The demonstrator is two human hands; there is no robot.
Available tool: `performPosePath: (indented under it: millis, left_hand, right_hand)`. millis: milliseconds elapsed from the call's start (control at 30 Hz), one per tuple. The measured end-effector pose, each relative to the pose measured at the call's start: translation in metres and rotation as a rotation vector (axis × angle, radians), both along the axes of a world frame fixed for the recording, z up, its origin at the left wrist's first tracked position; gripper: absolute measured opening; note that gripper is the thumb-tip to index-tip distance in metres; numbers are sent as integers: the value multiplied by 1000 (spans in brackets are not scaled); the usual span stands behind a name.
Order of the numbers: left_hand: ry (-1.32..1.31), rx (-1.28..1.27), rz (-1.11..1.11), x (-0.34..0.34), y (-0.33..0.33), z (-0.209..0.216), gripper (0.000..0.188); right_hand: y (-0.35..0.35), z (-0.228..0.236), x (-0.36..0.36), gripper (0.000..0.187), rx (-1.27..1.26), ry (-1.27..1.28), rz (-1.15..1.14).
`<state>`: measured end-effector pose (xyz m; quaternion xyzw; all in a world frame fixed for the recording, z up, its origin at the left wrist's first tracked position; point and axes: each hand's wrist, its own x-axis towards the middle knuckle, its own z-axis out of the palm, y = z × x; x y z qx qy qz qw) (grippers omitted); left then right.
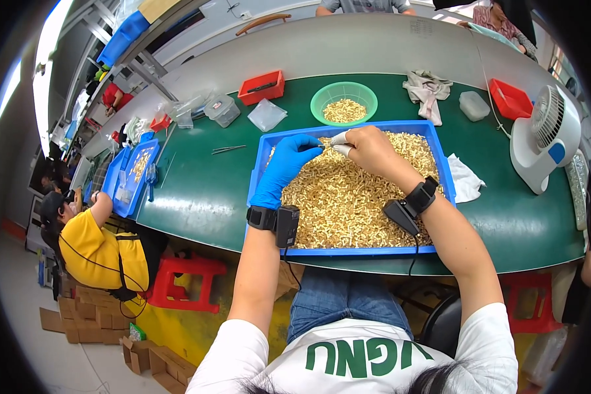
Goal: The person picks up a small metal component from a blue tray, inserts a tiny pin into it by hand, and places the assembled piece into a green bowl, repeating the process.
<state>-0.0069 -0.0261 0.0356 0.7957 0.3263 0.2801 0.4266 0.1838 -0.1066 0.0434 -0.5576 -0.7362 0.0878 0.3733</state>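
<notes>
My left hand, in a blue glove, is closed in a pinch over the far side of a blue tray. Facing it, my right hand is bare with white covers on some fingertips, and its thumb and fingers are pinched too. A tiny metal part shows between the fingertips of both hands; its exact shape is too small to tell. Below them, a thick layer of small brass-coloured parts fills the tray. Just beyond the tray, a green round basket holds more such parts.
Tweezers lie left of the tray on the green table. Behind are a red bin, clear containers and a cloth. A white fan stands right. A co-worker in yellow sits left.
</notes>
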Motion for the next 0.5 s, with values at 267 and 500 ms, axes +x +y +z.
performPosePath:
  millis: [267,500]
  left_hand:
    - [63,216,-3,4,-6,-4,17]
    - [151,266,12,8,-3,-7,12]
  right_hand:
    - [-3,-3,0,12,34,-103,8]
    - [-3,-3,1,10,62,-208,-5]
